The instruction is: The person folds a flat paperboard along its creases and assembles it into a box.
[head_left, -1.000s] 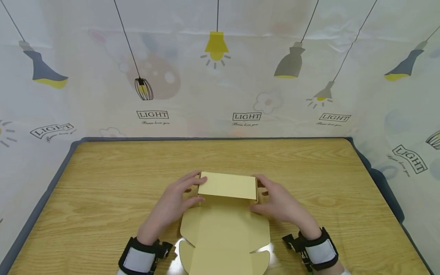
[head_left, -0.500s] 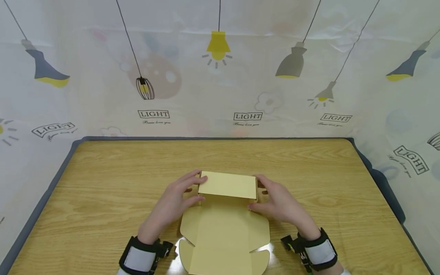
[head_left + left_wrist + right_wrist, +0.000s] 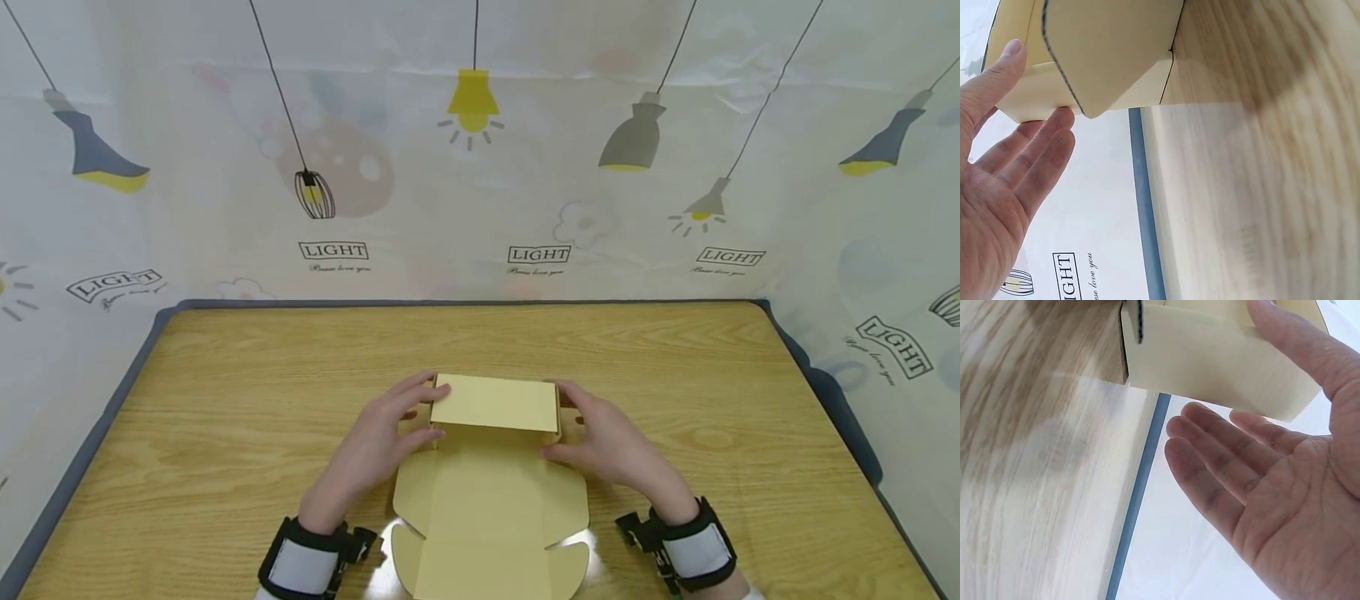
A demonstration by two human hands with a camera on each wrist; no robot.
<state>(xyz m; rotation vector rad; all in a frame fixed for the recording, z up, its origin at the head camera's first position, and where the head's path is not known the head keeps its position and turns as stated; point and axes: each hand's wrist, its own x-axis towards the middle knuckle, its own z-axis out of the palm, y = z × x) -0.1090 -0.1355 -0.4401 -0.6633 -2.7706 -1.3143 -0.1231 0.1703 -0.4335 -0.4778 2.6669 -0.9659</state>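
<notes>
A pale yellow cardboard mailer box [image 3: 491, 500] lies partly folded in the head view, its far end standing up and its near flaps spread flat. At the left side of the raised end, my left hand [image 3: 378, 433] holds the cardboard between thumb and fingers. My right hand [image 3: 615, 437] grips the opposite side, thumb in front and fingertips behind. In the left wrist view, the thumb [image 3: 1013, 53] is over the wall's upper edge, with fingertips along the outside beneath a side flap [image 3: 1107, 56]. The right wrist view shows the outer wall [image 3: 1216, 359] between thumb and fingers.
The box lies on a wood-grain table [image 3: 247, 417] with a dark blue-grey border [image 3: 465, 303]. Behind and beside it hangs a white sheet [image 3: 420, 183] printed with lamps. Each wrist wears a black strap [image 3: 303, 557] with a camera mount.
The folded top panel of the raised end shifts very slightly to the left. Both hands keep their places on its sides.
</notes>
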